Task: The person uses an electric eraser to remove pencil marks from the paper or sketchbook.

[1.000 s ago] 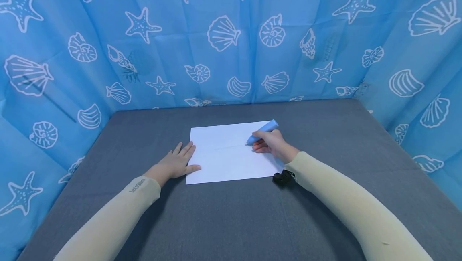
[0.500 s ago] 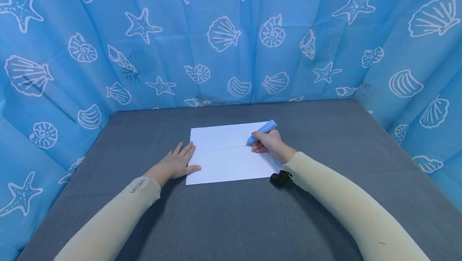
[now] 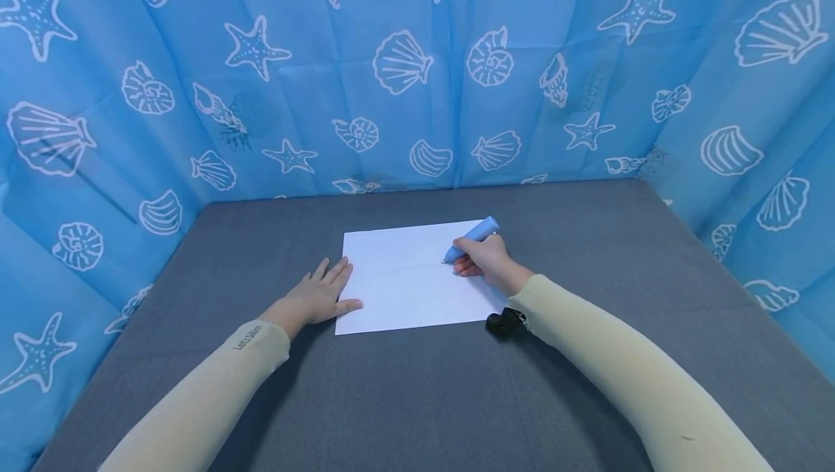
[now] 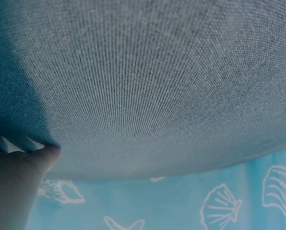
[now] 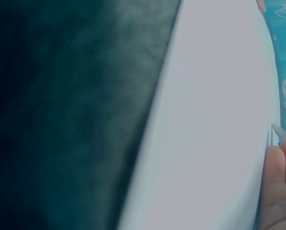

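A white sheet of paper [image 3: 391, 305] lies on the grey table. My left hand [image 3: 316, 296] rests flat at its left edge, fingers spread and thumb over the paper. In the left wrist view, part of that hand [image 4: 20, 177] shows at the lower left, against the grey cloth. My right hand [image 3: 491, 258] grips a thick light-blue pen [image 3: 479, 231], tilted with its tip down at the paper near the middle. A faint line runs leftward from the tip. The right wrist view shows the pen's tip [image 5: 278, 129] beside the fingers [image 5: 275, 177], right over the sheet.
Grey cloth covers the table [image 3: 417, 399] all around the paper. A blue curtain [image 3: 417, 117] with white shells and starfish hangs behind and at both sides. A small black device [image 3: 504, 323] sits under my right wrist, by the paper's lower right corner.
My right hand has slid slightly left with the pen, its tip staying at the paper. The left hand keeps its place on the sheet's edge.
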The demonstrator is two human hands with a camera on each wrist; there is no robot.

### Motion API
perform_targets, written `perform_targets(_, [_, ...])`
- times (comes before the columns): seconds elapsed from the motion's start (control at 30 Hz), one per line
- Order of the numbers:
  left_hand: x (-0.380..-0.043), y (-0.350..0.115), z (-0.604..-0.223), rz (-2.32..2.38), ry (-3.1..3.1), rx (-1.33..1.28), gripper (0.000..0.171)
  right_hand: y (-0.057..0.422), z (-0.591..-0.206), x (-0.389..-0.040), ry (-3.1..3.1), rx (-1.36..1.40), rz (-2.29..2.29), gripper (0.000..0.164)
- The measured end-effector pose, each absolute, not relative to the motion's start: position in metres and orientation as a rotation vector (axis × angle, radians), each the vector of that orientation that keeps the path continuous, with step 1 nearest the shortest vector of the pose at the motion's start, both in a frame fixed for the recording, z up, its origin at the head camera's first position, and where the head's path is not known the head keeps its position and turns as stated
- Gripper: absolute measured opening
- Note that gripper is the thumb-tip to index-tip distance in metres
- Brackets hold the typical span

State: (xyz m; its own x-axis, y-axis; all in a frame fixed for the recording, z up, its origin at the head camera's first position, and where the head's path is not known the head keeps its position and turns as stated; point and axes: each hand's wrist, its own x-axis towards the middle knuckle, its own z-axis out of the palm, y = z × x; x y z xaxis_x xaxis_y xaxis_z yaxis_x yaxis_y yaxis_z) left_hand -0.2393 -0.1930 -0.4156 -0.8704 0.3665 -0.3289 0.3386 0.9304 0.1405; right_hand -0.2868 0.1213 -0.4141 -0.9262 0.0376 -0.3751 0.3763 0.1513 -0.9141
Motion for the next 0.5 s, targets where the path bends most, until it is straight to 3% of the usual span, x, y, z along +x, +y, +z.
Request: perform_targets(0.5, [-0.2396,-0.1936,-0.4165,0.106,2.739,0.515,0.088,0.1164,-0.4133,-0.2867,2.154,0.411,-1.857,0.029])
